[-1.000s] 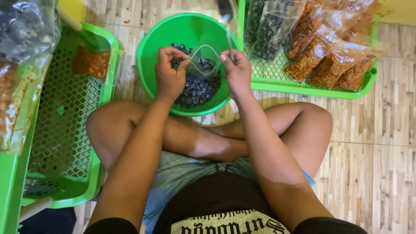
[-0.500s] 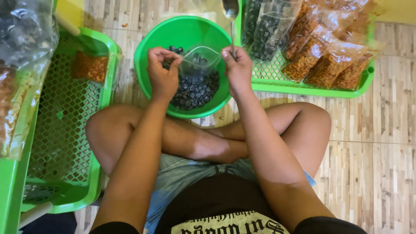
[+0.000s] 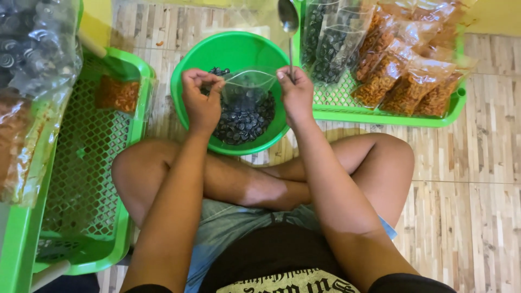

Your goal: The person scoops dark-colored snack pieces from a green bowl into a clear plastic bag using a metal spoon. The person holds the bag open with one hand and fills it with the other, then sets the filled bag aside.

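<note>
I sit cross-legged on a tiled floor over a green bowl [image 3: 239, 49] holding small dark round snacks [image 3: 244, 116]. Both hands hold a small clear plastic bag [image 3: 247, 87] open above the bowl. My left hand [image 3: 202, 100] pinches the bag's left edge. My right hand [image 3: 296, 92] pinches its right edge and also grips a metal spoon [image 3: 288, 21], whose bowl points up and away from me. The bag looks mostly empty.
A green mesh tray [image 3: 380, 116] at the right holds several filled bags of dark and orange snacks. A second green tray [image 3: 87, 179] at the left carries one orange packet [image 3: 118, 95]. Large clear bags [image 3: 32, 49] lie at the far left. My knees flank the bowl.
Both hands have kept the bag over the bowl and spread its mouth a little wider. The spoon stands more upright in the right hand.
</note>
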